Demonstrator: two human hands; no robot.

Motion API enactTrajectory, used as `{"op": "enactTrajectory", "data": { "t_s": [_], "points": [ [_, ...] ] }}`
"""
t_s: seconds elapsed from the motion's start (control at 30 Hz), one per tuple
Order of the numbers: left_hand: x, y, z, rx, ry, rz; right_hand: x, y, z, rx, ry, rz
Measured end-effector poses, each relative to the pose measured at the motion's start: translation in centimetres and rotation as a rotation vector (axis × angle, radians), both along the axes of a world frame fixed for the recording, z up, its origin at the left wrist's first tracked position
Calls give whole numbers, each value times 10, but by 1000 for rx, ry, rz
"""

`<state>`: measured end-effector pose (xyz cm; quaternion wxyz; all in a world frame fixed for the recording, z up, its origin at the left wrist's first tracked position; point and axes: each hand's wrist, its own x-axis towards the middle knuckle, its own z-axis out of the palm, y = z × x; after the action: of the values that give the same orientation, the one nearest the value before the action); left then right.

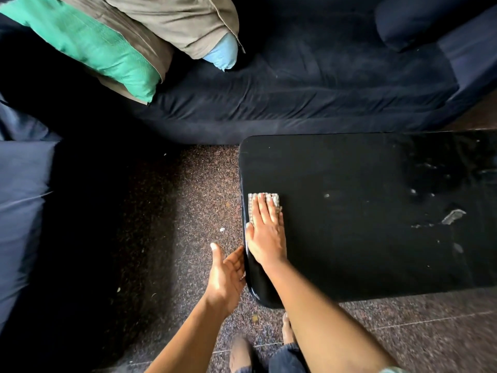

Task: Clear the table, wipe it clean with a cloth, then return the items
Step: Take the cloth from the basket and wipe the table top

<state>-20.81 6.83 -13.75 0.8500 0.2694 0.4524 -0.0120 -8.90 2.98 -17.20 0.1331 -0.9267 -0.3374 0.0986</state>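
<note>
A low black table [363,238] fills the right half of the view, its top bare except for pale dust smears and a scrap of debris [453,217] near the right side. A small folded checkered cloth [252,203] lies at the table's left edge. My right hand [266,232] presses flat on the cloth, fingers together and stretched forward. My left hand [226,275] is cupped palm-up just off the table's left edge, below the rim, holding nothing.
A dark blue sofa [295,90] runs along the far side of the table, with a green cushion [88,49] and a brown cushion [172,20] at its left. Another blue seat [21,211] is at far left. Speckled floor [188,197] lies between, with my feet [242,351] below.
</note>
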Motion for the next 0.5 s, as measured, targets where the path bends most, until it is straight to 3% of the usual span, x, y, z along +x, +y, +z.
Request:
{"op": "enactTrajectory", "data": {
  "t_s": [0.17,0.23,0.37,0.43,0.5],
  "points": [
    [-9,-5,-7,-19,-14,17,-3,-49,-5,6,-93,394],
    [-10,-8,-7,-21,-15,38,-4,-79,-5,-4,-105,290],
    [-10,-13,-5,-13,-16,72,-25,-79,-2,-16,-44,-153],
    [-10,-14,-7,-23,-17,99,-46,-68,1,9,-33,-66],
    [-13,-14,-10,-34,-12,114,-62,-70,1,1,-46,182]
  ]
}}
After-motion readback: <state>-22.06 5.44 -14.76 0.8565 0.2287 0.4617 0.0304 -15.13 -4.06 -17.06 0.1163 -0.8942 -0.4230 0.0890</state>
